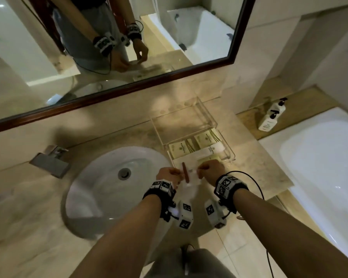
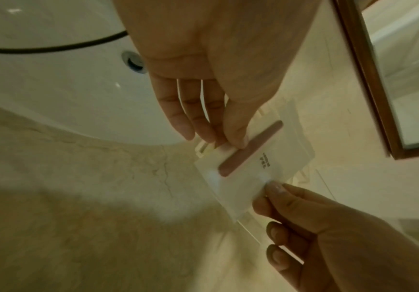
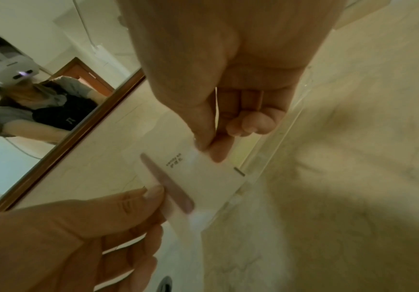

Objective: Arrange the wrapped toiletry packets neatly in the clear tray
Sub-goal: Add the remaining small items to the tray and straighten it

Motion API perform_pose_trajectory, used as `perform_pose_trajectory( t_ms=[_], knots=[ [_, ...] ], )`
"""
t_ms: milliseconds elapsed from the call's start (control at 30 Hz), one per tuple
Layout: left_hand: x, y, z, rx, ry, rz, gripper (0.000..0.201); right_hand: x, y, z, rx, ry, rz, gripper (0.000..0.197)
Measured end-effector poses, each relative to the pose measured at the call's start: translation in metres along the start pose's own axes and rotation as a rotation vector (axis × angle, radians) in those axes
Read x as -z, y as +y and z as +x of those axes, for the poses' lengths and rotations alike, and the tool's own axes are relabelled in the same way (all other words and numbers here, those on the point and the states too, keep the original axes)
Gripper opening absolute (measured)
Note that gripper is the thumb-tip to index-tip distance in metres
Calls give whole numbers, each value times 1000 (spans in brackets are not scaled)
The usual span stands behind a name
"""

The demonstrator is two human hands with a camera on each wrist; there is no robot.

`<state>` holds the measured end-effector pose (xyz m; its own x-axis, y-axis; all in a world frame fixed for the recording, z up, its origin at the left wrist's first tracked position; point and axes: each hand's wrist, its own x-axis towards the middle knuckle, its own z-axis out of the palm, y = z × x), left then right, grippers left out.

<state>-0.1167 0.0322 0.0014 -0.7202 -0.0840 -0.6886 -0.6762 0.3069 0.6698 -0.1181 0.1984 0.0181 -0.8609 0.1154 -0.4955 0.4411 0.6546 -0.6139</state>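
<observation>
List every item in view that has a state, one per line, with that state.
Left hand: pinches one end of the white packet.
Right hand: pinches the other end.
White packet with brown strip: held over the counter, outside the tray.
Clear tray: near half holds packets, far half bare.
Cream packets: lying flat in the tray.
Sink: no water visible.
Pump bottles: upright.

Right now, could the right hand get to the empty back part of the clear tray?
Probably yes, once freed. The right hand hovers just in front of the clear tray, whose top is open, but it and the left hand pinch a white packet.
</observation>
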Motion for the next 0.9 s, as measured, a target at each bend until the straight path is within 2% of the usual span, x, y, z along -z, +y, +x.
perform_pose_trajectory(
  t_ms=[233,367,533,600,767,900],
  knots=[
    [-51,40,26,-68,1,181,25,45,26,31,-89,87,-23,23],
    [-84,76,43,-87,-14,230,20,83,37,65,-61,70,-73,21],
    [-124,100,60,-37,45,265,12,118,49,109,1,35,-166,26],
    [-135,105,66,4,65,247,15,122,53,122,40,9,-220,26],
    [-149,114,71,11,122,408,19,130,59,142,50,-29,-280,17],
    [-152,114,71,5,167,488,18,124,59,144,125,-62,-326,9]
  ],
)
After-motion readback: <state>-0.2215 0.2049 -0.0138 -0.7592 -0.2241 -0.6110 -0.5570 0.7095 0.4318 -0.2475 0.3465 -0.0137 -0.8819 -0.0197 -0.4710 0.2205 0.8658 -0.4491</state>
